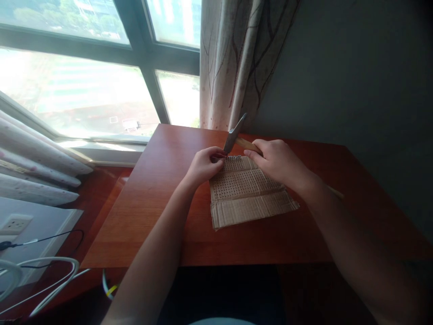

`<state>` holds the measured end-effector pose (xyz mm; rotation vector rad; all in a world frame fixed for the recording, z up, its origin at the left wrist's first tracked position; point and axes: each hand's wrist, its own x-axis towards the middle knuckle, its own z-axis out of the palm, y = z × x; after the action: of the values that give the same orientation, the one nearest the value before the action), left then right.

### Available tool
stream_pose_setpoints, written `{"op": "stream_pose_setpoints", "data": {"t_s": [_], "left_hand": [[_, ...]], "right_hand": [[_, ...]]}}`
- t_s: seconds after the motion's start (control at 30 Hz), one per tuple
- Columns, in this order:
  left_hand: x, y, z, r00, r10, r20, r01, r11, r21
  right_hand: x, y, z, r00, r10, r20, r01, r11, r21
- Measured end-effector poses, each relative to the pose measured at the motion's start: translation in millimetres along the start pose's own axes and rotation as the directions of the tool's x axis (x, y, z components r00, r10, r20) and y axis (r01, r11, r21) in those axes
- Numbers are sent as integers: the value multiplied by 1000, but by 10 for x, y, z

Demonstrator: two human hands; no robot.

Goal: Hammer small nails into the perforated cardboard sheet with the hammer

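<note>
Head view: hands (206,167) (278,159) outstretched, left grip unclear.

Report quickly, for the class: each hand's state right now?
Left hand: curled at the cardboard; cannot tell whether it holds anything.
Right hand: closed, holding the hammer by its handle.

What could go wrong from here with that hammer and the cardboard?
1. The hammer head sits right by the left hand, so a slightly off stroke might catch the fingertips.
2. The near edge of the cardboard lies unheld, with the left hand at the far left corner; the sheet could shift under a blow.
3. The sheet is full of holes and lies on the wooden table, so hits there might mark the top.
</note>
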<state>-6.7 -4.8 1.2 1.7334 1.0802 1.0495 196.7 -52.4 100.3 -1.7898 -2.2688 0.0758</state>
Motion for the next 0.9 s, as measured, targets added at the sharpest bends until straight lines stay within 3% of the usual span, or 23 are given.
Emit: {"op": "stream_pose_setpoints", "data": {"t_s": [0.1, 0.27, 0.53, 0.9], "left_hand": [[6, 8, -14, 999, -26, 22, 27, 998, -52], [15, -3, -13, 999, -42, 26, 44, 997, -64], [8, -10, -19, 999, -35, 15, 35, 999, -9], [14, -21, -1, 998, -65, 22, 67, 993, -97]], "right_hand": [[4, 9, -1, 999, 2, -37, -2, 1000, -3], [20, 4, 32, 1000, -3, 13, 3, 1000, -2], [20, 15, 94, 1000, -5, -9, 5, 1000, 17], [11, 32, 136, 1000, 0, 24, -1, 999, 51]]}}
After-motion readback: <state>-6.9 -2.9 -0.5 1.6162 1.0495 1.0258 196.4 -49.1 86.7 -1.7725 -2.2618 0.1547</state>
